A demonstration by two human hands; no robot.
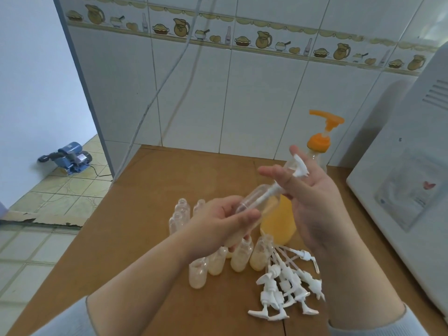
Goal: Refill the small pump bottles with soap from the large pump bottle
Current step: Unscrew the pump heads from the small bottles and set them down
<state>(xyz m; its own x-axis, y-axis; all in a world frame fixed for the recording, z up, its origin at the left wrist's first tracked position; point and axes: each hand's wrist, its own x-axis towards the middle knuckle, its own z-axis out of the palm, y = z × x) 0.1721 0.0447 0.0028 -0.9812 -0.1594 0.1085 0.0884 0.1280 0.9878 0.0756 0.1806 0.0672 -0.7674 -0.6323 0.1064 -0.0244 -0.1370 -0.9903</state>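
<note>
The left hand [225,221] gripped a small pump bottle [252,204], fingers and thumb curled round its lower half, above the middle of the desk [150,202]. The bottle lay tilted, its long axis running from lower left up to upper right, with soap pooled at the low end inside the grip. The right hand [312,190] stood just beyond the bottle's upper end, fingers fairly straight. A white pump head [299,166] rested against those fingers, its stem and tube running down into the neck. Whether the thumb pinched the pump, I could not tell.

Judgement: the pump was being seated. The coming move turns on the stem staying in line with the bottle's axis, and the right hand was the nearer one to the collar.

Counts, as far as visible:
- Large pump bottle [317,146], orange pump: one, standing behind the right hand near the tiled wall, orange soap showing low in its body.
- Filled small bottles [240,258], open-necked, below the left hand: four seen, a fifth possibly hidden.
- Empty small bottles [180,212], beyond the left hand: about three, partly hidden.
- Loose white pumps [288,287], heaped on the desk beneath the right wrist: roughly six, too tangled for a firm count.

A white appliance [400,180] stood at the right.
</note>
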